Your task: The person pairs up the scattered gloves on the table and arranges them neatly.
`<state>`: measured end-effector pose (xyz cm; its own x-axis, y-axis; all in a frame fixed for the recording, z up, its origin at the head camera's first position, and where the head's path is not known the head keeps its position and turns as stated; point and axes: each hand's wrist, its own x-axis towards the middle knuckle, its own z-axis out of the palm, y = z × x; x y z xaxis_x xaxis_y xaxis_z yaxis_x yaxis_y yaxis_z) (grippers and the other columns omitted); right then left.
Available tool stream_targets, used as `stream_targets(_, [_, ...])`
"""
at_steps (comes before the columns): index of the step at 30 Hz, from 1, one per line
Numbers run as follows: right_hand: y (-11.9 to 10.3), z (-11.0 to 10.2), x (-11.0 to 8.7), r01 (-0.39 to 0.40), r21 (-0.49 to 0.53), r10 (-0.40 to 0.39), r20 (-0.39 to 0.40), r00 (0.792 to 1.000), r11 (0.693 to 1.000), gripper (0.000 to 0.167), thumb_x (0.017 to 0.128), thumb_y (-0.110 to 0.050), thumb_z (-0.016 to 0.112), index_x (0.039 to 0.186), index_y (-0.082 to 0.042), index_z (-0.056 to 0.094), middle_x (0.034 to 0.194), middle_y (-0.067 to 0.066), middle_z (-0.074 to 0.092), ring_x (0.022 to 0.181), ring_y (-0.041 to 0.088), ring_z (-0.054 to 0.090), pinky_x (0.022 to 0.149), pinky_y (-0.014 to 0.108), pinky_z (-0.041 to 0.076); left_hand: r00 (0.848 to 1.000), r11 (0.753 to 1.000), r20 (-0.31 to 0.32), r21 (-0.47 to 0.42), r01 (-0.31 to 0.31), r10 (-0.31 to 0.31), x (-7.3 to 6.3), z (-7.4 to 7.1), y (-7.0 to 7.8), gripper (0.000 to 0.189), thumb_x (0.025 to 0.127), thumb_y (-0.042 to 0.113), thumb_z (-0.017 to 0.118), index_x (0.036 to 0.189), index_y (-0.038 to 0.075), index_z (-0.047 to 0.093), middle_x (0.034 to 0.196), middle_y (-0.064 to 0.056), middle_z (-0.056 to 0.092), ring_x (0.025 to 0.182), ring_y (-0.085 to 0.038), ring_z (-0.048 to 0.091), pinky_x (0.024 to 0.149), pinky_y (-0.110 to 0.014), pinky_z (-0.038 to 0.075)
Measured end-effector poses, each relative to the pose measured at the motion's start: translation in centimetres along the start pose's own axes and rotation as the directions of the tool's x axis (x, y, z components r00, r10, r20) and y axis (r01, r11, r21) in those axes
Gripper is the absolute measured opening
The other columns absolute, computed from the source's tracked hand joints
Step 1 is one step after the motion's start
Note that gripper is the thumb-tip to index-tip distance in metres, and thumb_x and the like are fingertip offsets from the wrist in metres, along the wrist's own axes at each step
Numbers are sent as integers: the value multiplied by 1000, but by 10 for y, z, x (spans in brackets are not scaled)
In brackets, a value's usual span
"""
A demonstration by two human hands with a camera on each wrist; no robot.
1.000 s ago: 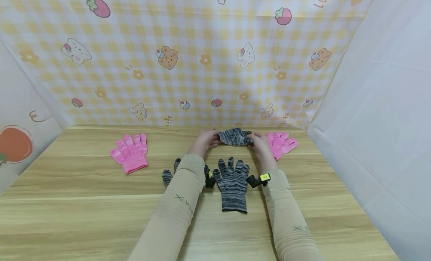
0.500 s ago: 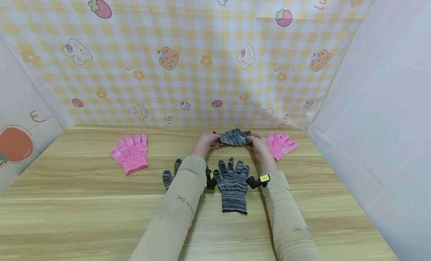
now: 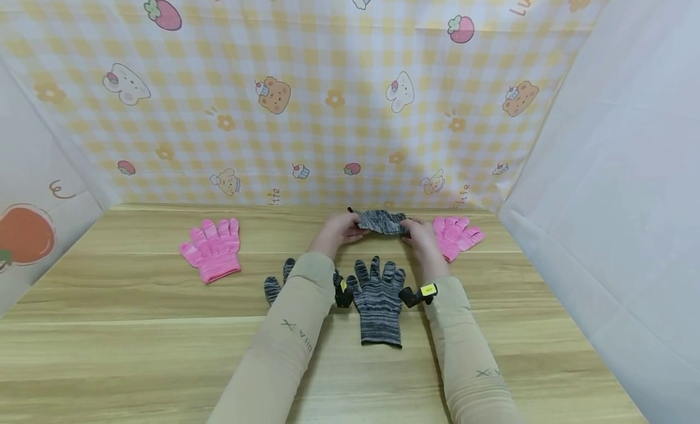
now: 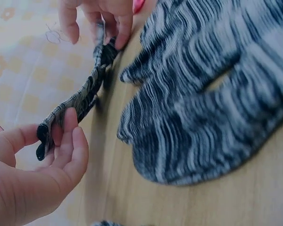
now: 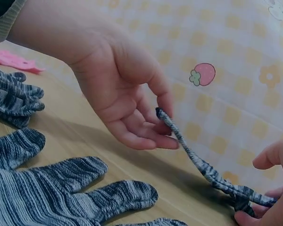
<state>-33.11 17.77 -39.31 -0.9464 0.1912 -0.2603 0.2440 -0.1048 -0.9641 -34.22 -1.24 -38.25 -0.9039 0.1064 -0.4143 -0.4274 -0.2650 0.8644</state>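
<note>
Nearest us, the table (image 3: 547, 345) runs under both forearms, and one grey glove (image 3: 381, 302) lies flat with its fingers pointing away; a second grey glove (image 3: 271, 287) is partly hidden by the left sleeve (image 3: 287, 345). Beyond these, toward the back of the table, we have the held glove (image 3: 381, 222) stretched between the hands, seemingly lifted clear of the wood. Our left hand (image 3: 336, 231) pinches the dark-edged cuff (image 4: 41, 134) between thumb and fingers; our right hand (image 3: 422, 234) has its fingers closed on the glove's finger end, though its exact grip is partly hidden. The step in hand looks like straightening this glove, so we'd do best with light, even tension from both ends, the two cuff layers lined up and the bunched fingers eased out singly. We should mind the right pink glove (image 3: 456, 235), just beside the right hand; the left pink glove (image 3: 214, 249) lies well apart. Behind everything hangs the printed cloth (image 3: 328, 65).
</note>
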Motion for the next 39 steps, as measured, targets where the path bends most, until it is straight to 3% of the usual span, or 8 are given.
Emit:
stream_targets(6, [-7, 5, -9, -40, 154, 47, -41, 998, 987, 67, 96, -3, 50, 151, 2, 12, 156, 15, 13, 141, 28, 19, 109, 36, 31, 1000, 999, 23, -50, -9, 10, -4, 9, 1, 6, 92, -2, 51, 96, -2, 55, 94, -15, 57, 107, -35, 61, 94, -42, 48])
stream_targets(13, [-21, 9, -24, -76, 399, 100, -39, 994, 914, 74, 94, 0, 50, 153, -5, 7, 160, 6, -2, 144, 24, 0, 114, 35, 15, 999, 994, 19, -99, -46, 48, -7, 14, -1, 11, 92, -2, 51, 101, -2, 56, 86, -13, 59, 107, -36, 61, 93, -42, 49])
stream_targets(19, [-32, 10, -36, -90, 472, 107, -9, 994, 877, 70, 96, -3, 48, 154, -8, 10, 159, 3, -10, 144, 26, -7, 114, 37, 10, 996, 988, 18, -123, -88, 91, -12, 18, -2, 30, 92, -3, 51, 121, -8, 55, 105, -22, 64, 105, -35, 62, 90, -40, 51])
stream_targets(24, [-39, 13, -43, -105, 587, 126, 5, 992, 802, 79, 95, 1, 45, 154, -16, -4, 157, 0, -20, 143, 25, -14, 113, 43, 14, 992, 978, 12, -165, -124, 128, -19, 24, -2, 38, 91, -6, 50, 128, -9, 51, 119, -29, 59, 106, -37, 61, 92, -42, 49])
stream_targets(29, [-44, 14, -47, -200, 669, 193, 85, 977, 716, 81, 97, -2, 43, 153, -25, -12, 156, 7, -23, 143, 30, -8, 113, 43, 17, 985, 968, 26, -189, -164, 172, -27, 30, -3, 36, 91, -6, 49, 127, -9, 50, 119, -30, 58, 108, -39, 59, 95, -46, 46])
stream_targets(33, [-46, 14, -48, -267, 723, 221, 161, 962, 637, 79, 99, -3, 41, 152, -22, -15, 157, 18, -10, 143, 32, 7, 112, 37, 19, 980, 963, 34, -195, -187, 197, -33, 34, -2, 45, 91, -5, 49, 136, -8, 43, 121, -30, 57, 104, -36, 62, 95, -44, 47])
stream_targets(35, [-46, 14, -48, -275, 740, 221, 174, 960, 614, 78, 99, -3, 40, 153, -19, -14, 156, 22, -2, 143, 31, 13, 112, 34, 20, 978, 959, 38, -204, -195, 206, -36, 36, -1, 53, 91, -5, 49, 142, -6, 36, 124, -29, 55, 102, -35, 63, 94, -43, 47])
stream_targets(39, [-46, 13, -48, -270, 745, 218, 170, 961, 610, 78, 100, -3, 40, 153, -22, -13, 156, 23, 2, 142, 30, 15, 112, 33, 19, 973, 956, 42, -203, -212, 225, -41, 37, 1, 54, 91, -5, 50, 143, -5, 36, 126, -29, 54, 99, -32, 65, 94, -43, 47])
